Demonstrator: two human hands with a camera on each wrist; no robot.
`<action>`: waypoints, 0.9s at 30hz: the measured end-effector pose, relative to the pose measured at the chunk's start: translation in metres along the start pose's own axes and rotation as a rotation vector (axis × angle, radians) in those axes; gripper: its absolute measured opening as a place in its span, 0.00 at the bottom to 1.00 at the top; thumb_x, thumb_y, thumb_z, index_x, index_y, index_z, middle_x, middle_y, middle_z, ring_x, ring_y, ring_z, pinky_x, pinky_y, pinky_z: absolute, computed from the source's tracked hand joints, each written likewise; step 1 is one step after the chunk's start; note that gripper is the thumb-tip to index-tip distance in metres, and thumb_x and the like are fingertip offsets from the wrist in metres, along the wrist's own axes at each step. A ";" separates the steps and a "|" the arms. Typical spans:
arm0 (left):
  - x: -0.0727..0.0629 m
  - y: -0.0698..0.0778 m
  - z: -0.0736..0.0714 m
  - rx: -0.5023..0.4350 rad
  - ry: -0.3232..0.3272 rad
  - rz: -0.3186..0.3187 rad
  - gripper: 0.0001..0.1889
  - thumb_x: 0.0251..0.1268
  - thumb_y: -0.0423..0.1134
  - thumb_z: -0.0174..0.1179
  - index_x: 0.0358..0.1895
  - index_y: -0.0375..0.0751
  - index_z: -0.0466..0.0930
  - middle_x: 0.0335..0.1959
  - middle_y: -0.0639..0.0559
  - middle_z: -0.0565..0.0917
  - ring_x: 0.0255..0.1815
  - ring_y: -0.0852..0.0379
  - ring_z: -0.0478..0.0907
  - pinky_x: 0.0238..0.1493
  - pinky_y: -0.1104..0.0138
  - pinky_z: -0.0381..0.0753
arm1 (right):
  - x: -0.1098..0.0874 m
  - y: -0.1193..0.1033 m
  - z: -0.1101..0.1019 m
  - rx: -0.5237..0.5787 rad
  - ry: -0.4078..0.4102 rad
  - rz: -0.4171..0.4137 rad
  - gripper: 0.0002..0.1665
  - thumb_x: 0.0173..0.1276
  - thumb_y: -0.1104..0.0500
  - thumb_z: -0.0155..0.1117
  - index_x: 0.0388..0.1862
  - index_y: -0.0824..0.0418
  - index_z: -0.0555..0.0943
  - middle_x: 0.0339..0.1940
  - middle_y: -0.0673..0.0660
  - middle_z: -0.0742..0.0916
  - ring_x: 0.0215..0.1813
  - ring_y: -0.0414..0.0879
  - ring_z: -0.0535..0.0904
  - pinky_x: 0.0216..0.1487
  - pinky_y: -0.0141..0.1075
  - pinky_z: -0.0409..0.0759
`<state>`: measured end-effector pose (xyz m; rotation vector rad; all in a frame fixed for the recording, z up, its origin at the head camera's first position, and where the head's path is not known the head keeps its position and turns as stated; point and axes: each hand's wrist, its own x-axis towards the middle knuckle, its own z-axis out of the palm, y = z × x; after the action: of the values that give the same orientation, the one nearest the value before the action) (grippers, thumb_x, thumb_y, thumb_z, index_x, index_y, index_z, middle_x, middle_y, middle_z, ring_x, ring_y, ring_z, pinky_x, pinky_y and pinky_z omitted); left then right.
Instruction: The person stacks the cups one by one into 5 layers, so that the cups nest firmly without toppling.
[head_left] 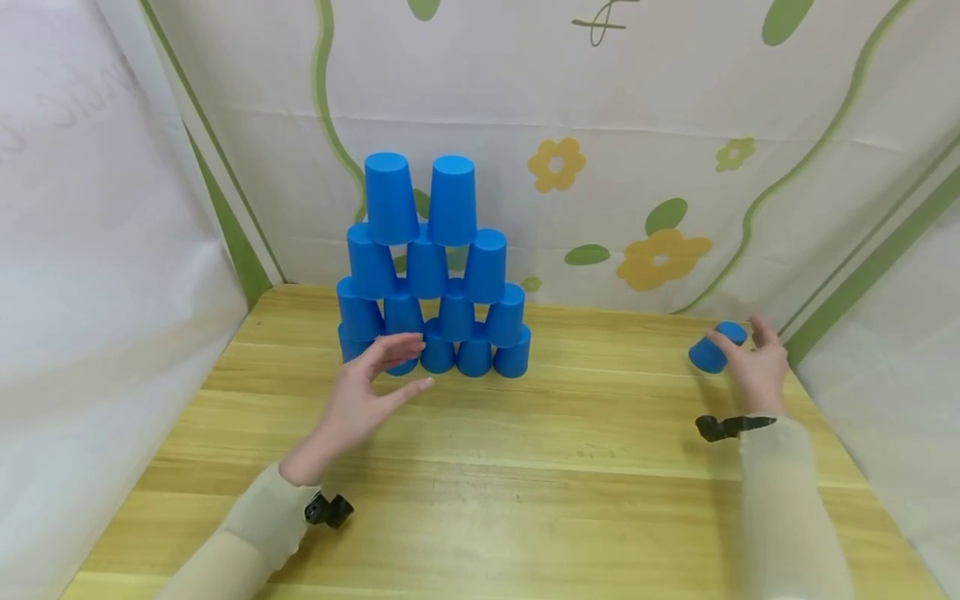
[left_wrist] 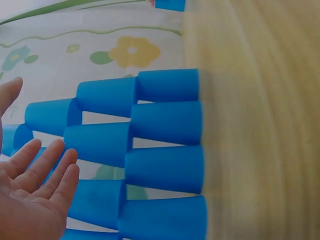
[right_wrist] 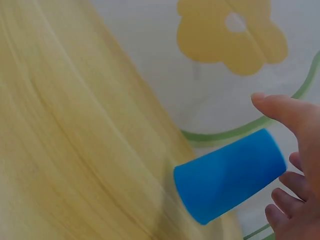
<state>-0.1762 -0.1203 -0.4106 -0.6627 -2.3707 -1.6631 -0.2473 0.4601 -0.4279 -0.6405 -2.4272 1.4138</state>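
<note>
Upside-down blue plastic cups form a tiered stack (head_left: pixel 426 265) at the back left, with two cups on its top tier. My left hand (head_left: pixel 363 400) hovers before the lower tiers, thumb spread from the extended fingers, nothing in its grasp; in the left wrist view the hand (left_wrist: pixel 37 195) overlaps the cups (left_wrist: pixel 165 122). At the far right, a lone blue cup (head_left: pixel 712 350) stands mouth down. My right hand (head_left: pixel 759 375) is around its upper part. In the right wrist view the thumb (right_wrist: pixel 275 107) is apart from this cup (right_wrist: pixel 230 177), and the other fingers are close beside its base.
The wooden table (head_left: pixel 525 500) ends at the back against a white curtain (head_left: pixel 570 92) printed with flowers and vines. Another white curtain (head_left: pixel 97 275) hangs along the left side. Black wrist cameras (head_left: pixel 328 510) sit at both sleeves.
</note>
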 end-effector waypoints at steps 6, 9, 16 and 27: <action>-0.006 -0.007 0.007 -0.001 -0.030 -0.015 0.28 0.67 0.41 0.71 0.68 0.50 0.74 0.62 0.54 0.81 0.64 0.53 0.77 0.63 0.43 0.74 | 0.008 0.010 0.007 0.041 -0.012 0.038 0.60 0.65 0.35 0.70 0.85 0.51 0.50 0.84 0.57 0.55 0.82 0.54 0.50 0.78 0.49 0.55; -0.007 -0.008 0.010 -0.009 -0.042 -0.022 0.28 0.67 0.42 0.71 0.68 0.50 0.74 0.62 0.53 0.81 0.63 0.51 0.77 0.63 0.42 0.74 | 0.009 0.013 0.012 0.075 0.036 0.020 0.53 0.65 0.40 0.72 0.82 0.53 0.60 0.80 0.58 0.65 0.78 0.52 0.59 0.75 0.47 0.61; -0.009 -0.009 0.015 0.002 -0.076 -0.038 0.27 0.67 0.43 0.71 0.68 0.51 0.74 0.61 0.53 0.82 0.61 0.54 0.78 0.63 0.47 0.76 | 0.008 0.017 0.016 0.085 0.113 0.040 0.43 0.66 0.44 0.73 0.76 0.55 0.70 0.73 0.56 0.74 0.72 0.50 0.69 0.72 0.45 0.67; -0.015 -0.009 0.024 -0.025 -0.123 -0.080 0.27 0.67 0.44 0.71 0.67 0.51 0.75 0.60 0.58 0.81 0.62 0.52 0.78 0.64 0.48 0.76 | 0.004 -0.024 0.020 0.064 0.045 -0.031 0.45 0.61 0.35 0.73 0.76 0.42 0.71 0.73 0.55 0.75 0.70 0.47 0.72 0.70 0.44 0.71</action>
<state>-0.1642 -0.1046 -0.4326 -0.7019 -2.4962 -1.7339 -0.2649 0.4369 -0.4171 -0.6109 -2.3374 1.4425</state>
